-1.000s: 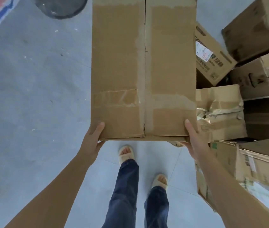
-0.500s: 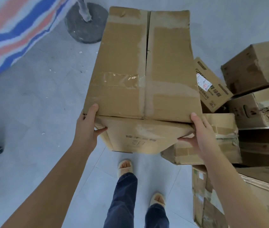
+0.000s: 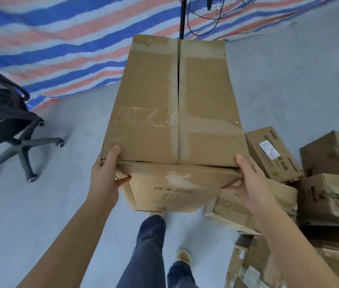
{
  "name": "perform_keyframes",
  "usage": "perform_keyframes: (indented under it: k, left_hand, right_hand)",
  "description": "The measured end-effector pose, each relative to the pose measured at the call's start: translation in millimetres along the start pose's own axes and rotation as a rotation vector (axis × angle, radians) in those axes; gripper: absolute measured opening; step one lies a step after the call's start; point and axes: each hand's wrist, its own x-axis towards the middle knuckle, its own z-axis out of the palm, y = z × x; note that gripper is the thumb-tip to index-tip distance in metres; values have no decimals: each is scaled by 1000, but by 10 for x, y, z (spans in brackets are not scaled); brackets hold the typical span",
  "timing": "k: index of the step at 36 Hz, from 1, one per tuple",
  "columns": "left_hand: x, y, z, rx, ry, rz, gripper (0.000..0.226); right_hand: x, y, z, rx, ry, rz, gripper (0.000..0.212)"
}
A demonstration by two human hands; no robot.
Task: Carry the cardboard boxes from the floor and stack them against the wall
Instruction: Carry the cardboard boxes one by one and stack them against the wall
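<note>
A large worn cardboard box (image 3: pixel 174 113) with peeled tape marks is held up in front of me, its top seam slightly split. My left hand (image 3: pixel 105 175) grips its near left corner, thumb on the end face and fingers over the top edge. My right hand (image 3: pixel 249 183) grips the near right corner the same way. Several other cardboard boxes (image 3: pixel 328 200) lie jumbled on the floor to the right, one with a white label (image 3: pixel 272 152).
A black office chair (image 3: pixel 8 129) on castors stands at the left. A blue, red and white striped tarp (image 3: pixel 71 44) covers the floor ahead, with a black pole (image 3: pixel 182 17) and cable beyond the box. Grey floor (image 3: pixel 39 215) lies around my feet.
The view has lifted and swung forward: the box is raised higher in both hands, the striped tarp and office chair have come into sight, and the pile of boxes has slid lower right.
</note>
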Motion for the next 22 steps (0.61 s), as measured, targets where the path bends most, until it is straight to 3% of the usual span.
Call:
perform_keyframes:
  k: [6, 10, 16, 22]
  left_hand:
    - [-837, -136, -652, -150, 144, -5, 16]
    - [-1237, -247, -1141, -228, 236, 1, 20]
    - [-1807, -439, -2055, -367, 408, 17, 5]
    - [-2532, -799, -3342, -500, 611, 50, 12]
  right_hand:
    - [-621, 61, 57, -112, -148, 2, 25]
    - [-952, 156, 243, -187, -272, -18, 29]
    - [-1556, 429, 814, -352, -472, -59, 25]
    - [-2494, 1094, 1569, -495, -693, -111, 28]
